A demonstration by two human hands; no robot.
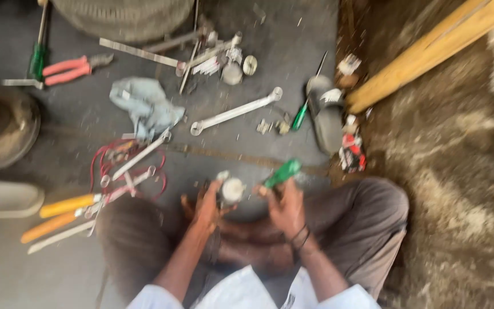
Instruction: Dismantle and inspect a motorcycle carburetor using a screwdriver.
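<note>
Left hand (pixel 208 207) is curled around a small pale round part (pixel 232 190), fingers closed on its lower side; the part sits just above the person's lap, between the two hands. Motion blur hides the part's exact shape, so its axis cannot be told. Right hand (pixel 286 207) is clamped on a green-handled screwdriver (pixel 281 173). Its handle rises from the fist up and to the right, long axis slanted, with the lower end directed down-left toward the pale part. Whether the tip touches the part cannot be told.

Person sits cross-legged on a dark floor (pixel 258 154). Ahead of the hands lie a long silver wrench (pixel 235 111), lying diagonally with its far end up-right, a second green-handled screwdriver (pixel 307 106), a grey rag (pixel 144 106), pink-handled pliers (pixel 72 68) and a loop of red wire (pixel 107 163). Two orange-handled tools (pixel 64 214) lie to the left of the knee. A wooden plank (pixel 430 51) lies slanted at upper right, well apart from the hands.
</note>
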